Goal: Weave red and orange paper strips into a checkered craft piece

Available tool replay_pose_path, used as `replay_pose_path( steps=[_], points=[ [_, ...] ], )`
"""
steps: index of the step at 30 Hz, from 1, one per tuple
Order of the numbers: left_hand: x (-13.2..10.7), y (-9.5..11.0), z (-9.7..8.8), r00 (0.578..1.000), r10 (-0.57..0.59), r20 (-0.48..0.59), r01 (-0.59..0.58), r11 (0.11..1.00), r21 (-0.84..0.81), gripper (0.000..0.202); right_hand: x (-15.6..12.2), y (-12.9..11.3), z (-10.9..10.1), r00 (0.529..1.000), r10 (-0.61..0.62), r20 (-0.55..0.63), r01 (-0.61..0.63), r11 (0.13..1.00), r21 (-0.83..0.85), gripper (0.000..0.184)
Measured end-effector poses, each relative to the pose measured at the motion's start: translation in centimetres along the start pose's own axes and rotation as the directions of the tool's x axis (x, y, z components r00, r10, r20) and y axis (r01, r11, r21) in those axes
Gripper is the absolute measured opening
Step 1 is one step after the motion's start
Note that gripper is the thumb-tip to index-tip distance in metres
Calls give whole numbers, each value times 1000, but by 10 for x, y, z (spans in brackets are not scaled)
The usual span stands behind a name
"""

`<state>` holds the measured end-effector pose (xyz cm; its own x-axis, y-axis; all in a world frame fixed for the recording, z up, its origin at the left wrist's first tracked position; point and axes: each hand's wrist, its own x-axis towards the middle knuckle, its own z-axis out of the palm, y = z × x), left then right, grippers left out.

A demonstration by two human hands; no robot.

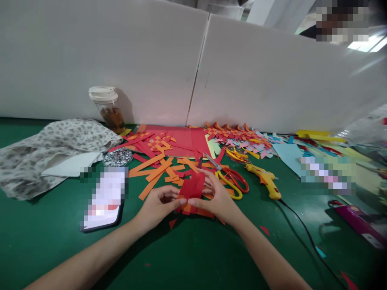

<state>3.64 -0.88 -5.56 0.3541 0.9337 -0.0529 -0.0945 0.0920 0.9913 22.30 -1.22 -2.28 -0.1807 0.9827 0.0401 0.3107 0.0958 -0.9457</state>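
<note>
Between my two hands is a piece woven from red and orange paper strips (192, 186), held just above the green table. My left hand (159, 203) grips its left side, thumb on the near edge and fingers behind. On the other side, my right hand (216, 197) pinches it with the thumb in front, the fingers curled behind the red strips. Loose orange paper strips (155, 175) lie just beyond my hands. Scissors with red and yellow handles (232, 181) rest close to my right hand. Farther right lies a yellow glue gun (266, 181) with a black cord.
A phone (105, 201) lies left of my hands. Behind it are patterned cloth (60, 149) and a lidded cup (110, 108) with brown liquid. Red paper sheets (181, 139) and woven paper fish (238, 135) lie along the white partition (121, 52). A purple box (358, 223) sits at right.
</note>
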Motion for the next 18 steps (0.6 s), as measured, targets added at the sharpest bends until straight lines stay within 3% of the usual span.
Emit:
replay_pose_path(
  steps=[2, 8, 13, 18],
  points=[
    [-1, 0, 1, 1000, 4, 25, -4, 1000, 15, 14, -3, -4, 2, 1000, -12, -4, 12, 1000, 25, 75],
    [-4, 1, 2, 992, 7, 125, -18, 996, 85, 17, -9, -8, 10, 996, -71, -54, 71, 997, 6, 46],
    [-4, 6, 1, 997, -13, 79, 2, 989, 147, 19, -8, -4, 10, 991, -110, -78, 104, 992, -77, 37],
    [-3, 7, 0, 995, -12, 102, -12, 973, 229, 22, -10, -7, 7, 972, -172, -158, 143, 974, -178, 31]
  ],
)
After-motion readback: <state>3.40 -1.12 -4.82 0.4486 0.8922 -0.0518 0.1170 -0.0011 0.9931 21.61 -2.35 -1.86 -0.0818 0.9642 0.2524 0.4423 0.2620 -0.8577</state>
